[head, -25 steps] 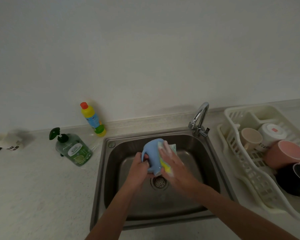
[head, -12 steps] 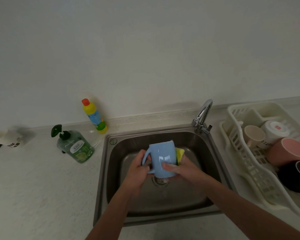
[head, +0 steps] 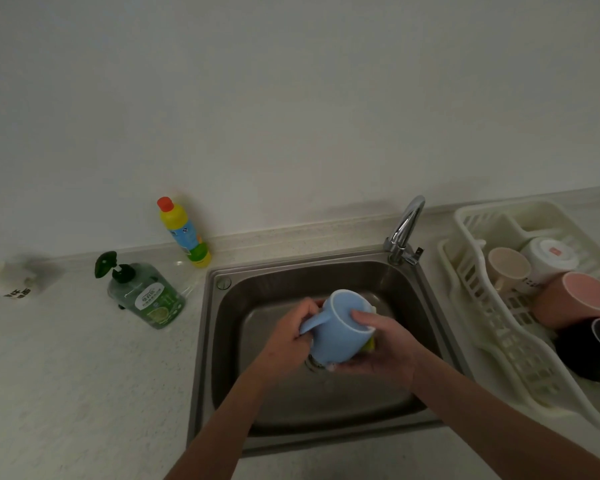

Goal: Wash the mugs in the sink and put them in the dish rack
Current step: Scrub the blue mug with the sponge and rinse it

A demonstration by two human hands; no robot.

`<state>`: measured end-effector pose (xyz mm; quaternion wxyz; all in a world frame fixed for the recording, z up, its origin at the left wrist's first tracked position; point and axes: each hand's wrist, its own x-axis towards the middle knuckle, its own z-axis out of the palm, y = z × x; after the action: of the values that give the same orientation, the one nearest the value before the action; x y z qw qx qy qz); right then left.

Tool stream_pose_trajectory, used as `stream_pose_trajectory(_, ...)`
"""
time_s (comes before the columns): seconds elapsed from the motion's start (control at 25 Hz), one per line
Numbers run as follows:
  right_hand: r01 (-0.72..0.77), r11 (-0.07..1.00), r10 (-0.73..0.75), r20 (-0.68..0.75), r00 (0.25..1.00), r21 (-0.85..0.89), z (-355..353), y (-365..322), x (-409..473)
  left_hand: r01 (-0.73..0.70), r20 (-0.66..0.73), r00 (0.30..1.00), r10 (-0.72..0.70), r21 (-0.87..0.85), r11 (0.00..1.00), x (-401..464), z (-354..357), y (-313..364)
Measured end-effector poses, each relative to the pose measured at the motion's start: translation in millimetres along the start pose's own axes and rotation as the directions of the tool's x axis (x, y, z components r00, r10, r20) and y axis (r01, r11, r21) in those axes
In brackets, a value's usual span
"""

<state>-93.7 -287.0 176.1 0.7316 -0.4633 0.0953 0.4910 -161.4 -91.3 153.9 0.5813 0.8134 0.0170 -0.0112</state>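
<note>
A light blue mug (head: pixel 336 332) is held over the steel sink (head: pixel 426 306), its mouth turned up toward me. My left hand (head: pixel 286 341) grips its handle. My right hand (head: pixel 381 351) wraps the mug's right side and presses a yellow sponge (head: pixel 371 345) against it; only a sliver of the sponge shows. The white dish rack (head: pixel 492 327) on the right holds a cream mug (head: pixel 508 268), a white mug (head: pixel 549 259), a pink mug (head: pixel 575 303) and a black mug (head: pixel 593 351).
A chrome faucet (head: pixel 404 230) stands at the sink's back right corner. On the counter to the left are a green soap pump bottle (head: pixel 146 294) and a yellow cleaner bottle (head: pixel 184 233). A white object with dark print (head: pixel 7 285) lies at the far left.
The mug has been turned from bottom-up to mouth facing me, and lowered slightly. My right hand with the sponge slid from the mug's front to its right underside.
</note>
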Motion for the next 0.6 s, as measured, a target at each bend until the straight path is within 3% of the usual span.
stream_pose_trajectory(0.12, 0.083, 0.995, -0.083, 0.007, 0.997, -0.053, 0.5, -4.3, 1.4, 0.204, 0.017, 0.978, -0.206, -0.238, 0.949, 6.2, -4.5, 8.9)
stream_pose_trajectory(0.24, 0.208, 0.972, -0.202, 0.065, 0.977, -0.111, 0.5, -14.2, 7.7, 0.375, 0.015, 0.9, -0.437, -0.538, 0.755, 7.7, -5.7, 21.0)
stream_pose_trajectory(0.32, 0.321, 0.916, -0.314, 0.068, 0.947, -0.239, 0.6, -21.1, 11.0, 0.435, 0.079, 0.851, -0.52, -0.66, 0.613, 6.4, -5.7, 24.6)
stream_pose_trajectory(0.4, 0.426, 0.802, -0.417, 0.117, 0.901, -0.419, 0.4, -26.1, 15.5, 0.503, 0.167, 0.816, -0.553, -0.678, 0.537, 6.7, -5.5, 25.4)
stream_pose_trajectory(0.52, 0.551, 0.503, -0.503, 0.293, 0.813, -0.666, -2.0, -27.6, 24.6, 0.565, 0.221, 0.74, -0.635, -0.717, 0.408, 12.0, -3.1, 27.6)
stream_pose_trajectory(0.6, 0.585, 0.338, -0.501, 0.385, 0.775, -0.737, -1.6, -27.9, 27.1, 0.555, 0.216, 0.704, -0.677, -0.762, 0.333, 11.5, -1.1, 27.7)
